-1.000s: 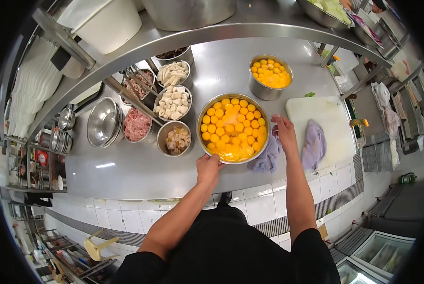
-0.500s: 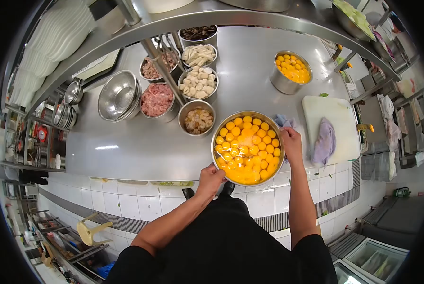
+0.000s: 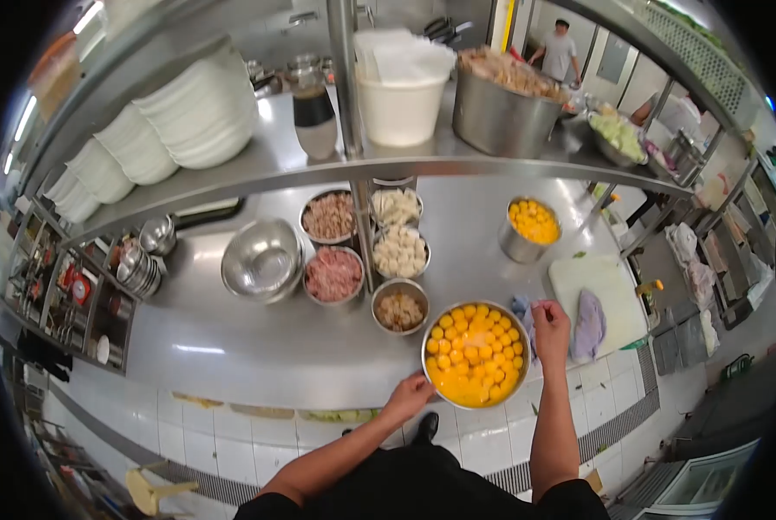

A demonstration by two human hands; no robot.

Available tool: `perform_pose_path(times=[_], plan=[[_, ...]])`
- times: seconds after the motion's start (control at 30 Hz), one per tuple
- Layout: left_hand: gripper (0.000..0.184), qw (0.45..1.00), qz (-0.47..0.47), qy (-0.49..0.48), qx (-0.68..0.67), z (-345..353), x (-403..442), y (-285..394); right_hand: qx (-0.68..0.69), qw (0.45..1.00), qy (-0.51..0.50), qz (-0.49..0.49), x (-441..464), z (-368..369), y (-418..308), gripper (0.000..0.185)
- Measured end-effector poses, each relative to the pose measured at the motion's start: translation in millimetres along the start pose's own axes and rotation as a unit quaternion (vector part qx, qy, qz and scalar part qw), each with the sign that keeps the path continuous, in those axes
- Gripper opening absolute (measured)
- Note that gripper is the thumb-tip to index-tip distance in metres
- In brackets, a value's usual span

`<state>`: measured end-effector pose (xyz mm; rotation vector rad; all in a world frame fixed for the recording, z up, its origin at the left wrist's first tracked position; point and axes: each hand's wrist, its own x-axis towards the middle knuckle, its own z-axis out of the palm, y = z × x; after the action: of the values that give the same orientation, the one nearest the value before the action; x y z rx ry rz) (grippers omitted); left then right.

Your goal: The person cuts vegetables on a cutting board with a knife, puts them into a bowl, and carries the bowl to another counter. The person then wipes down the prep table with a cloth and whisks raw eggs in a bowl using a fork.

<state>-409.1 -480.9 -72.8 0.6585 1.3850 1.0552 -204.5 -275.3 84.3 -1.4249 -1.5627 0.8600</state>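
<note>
A round metal bowl (image 3: 423, 362) full of egg yolks (image 3: 479, 351) sits at the table's front edge. My left hand (image 3: 410, 397) is closed on its lower left rim. Just off the bowl's right side is my right hand (image 3: 553, 331), fingers bent and pinched together; whether anything is in them I cannot make out. A blue cloth (image 3: 521, 308) lies beside that hand, partly hidden by it. Right of it, a purple cloth (image 3: 589, 325) rests on a white cutting board (image 3: 570, 282). Behind the bowl stands a small metal pot of shrimp-like pieces (image 3: 400, 312).
Another pot of yolks (image 3: 531, 243) stands farther back. Pots of minced meat (image 3: 334, 276) and pale balls (image 3: 400, 251) flank a shelf post (image 3: 362, 234). Stacked metal bowls (image 3: 262, 260) are at left. An overhead shelf (image 3: 310, 176) crosses the table. A person (image 3: 560, 54) is in the background.
My view has tilted up, showing more of the shelf. My right hand has come off the bowl's right rim. My left hand stays at the lower left rim.
</note>
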Motion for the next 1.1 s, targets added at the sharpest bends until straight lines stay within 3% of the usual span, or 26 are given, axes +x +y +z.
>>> perform_pose_path(times=[0.07, 0.13, 0.2, 0.27, 0.37, 0.53, 0.6, 0.67, 0.77, 0.87, 0.9, 1.0, 1.1], plan=[[0.013, 0.999, 0.015, -0.044, 0.026, -22, -13, 14, 0.116, 0.988, -0.02, -0.095, 5, 3, -69, 0.014], [0.012, 0.997, 0.041, 0.032, 0.062, -52, -15, 7, 0.099, 0.97, 0.024, -0.221, 14, 3, -139, 0.011], [0.02, 0.918, 0.203, 0.214, 0.264, -88, -24, -1, 0.081, 0.934, 0.055, -0.344, 32, 0, -206, 0.011], [0.027, 0.818, 0.291, 0.342, 0.359, -125, -25, -17, 0.034, 0.91, 0.056, -0.41, 60, -5, -266, 0.013], [0.037, 0.787, 0.261, 0.404, 0.387, -156, -30, -28, -0.042, 0.874, 0.058, -0.48, 126, 4, -330, 0.02], [0.046, 0.761, 0.219, 0.452, 0.41, -165, -28, -54, -0.261, 0.843, 0.007, -0.47, 230, 37, -391, 0.024], [0.048, 0.716, 0.213, 0.453, 0.487, -157, -30, -54, -0.294, 0.827, -0.002, -0.479, 269, 57, -408, 0.024], [0.049, 0.707, 0.204, 0.458, 0.498, -144, -34, -39, -0.411, 0.811, -0.092, -0.405, 311, 82, -421, 0.027], [0.048, 0.7, 0.18, 0.468, 0.508, -131, -40, -22, -0.467, 0.767, -0.146, -0.415, 366, 117, -424, 0.032], [0.048, 0.695, 0.171, 0.473, 0.514, -131, -39, -21, -0.45, 0.773, -0.195, -0.403, 331, 108, -437, 0.037], [0.048, 0.694, 0.171, 0.474, 0.515, -129, -39, -17, -0.425, 0.802, -0.259, -0.332, 333, 112, -446, 0.028], [0.047, 0.693, 0.157, 0.476, 0.518, -127, -39, -14, -0.389, 0.808, -0.338, -0.285, 364, 140, -449, 0.027], [0.046, 0.681, 0.166, 0.484, 0.524, -137, -32, -27, -0.346, 0.812, -0.372, -0.288, 365, 143, -448, 0.028]])
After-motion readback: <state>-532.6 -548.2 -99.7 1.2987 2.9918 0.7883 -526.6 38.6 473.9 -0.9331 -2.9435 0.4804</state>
